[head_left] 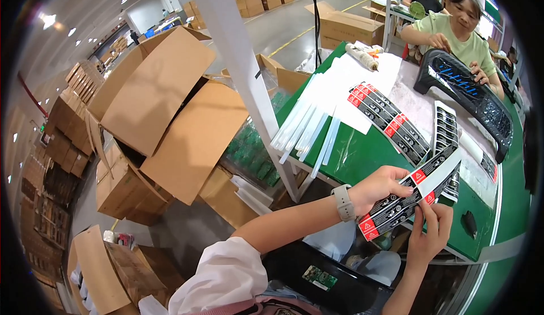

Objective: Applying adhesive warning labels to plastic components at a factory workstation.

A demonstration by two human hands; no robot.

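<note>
Our cut-off sleeve [226, 272] lies below the label sheet [396, 206] our left hand [382, 187] and right hand [432, 230] pinch; left of it, a carton [288, 79] holds indistinct green pieces [255, 152]

1. From where I stand, a loose white sleeve [224, 275], softly creased, covers the left upper arm and ends around the elbow.
2. The left forearm [294, 222] is bare down to a watch [343, 203] with a pale grey strap, worn above the left hand [381, 191].
3. The right forearm [409, 284] is bare too, up to the right hand [432, 233].
4. Pink cloth [238, 309] with darker trim shows low at the front.
</note>
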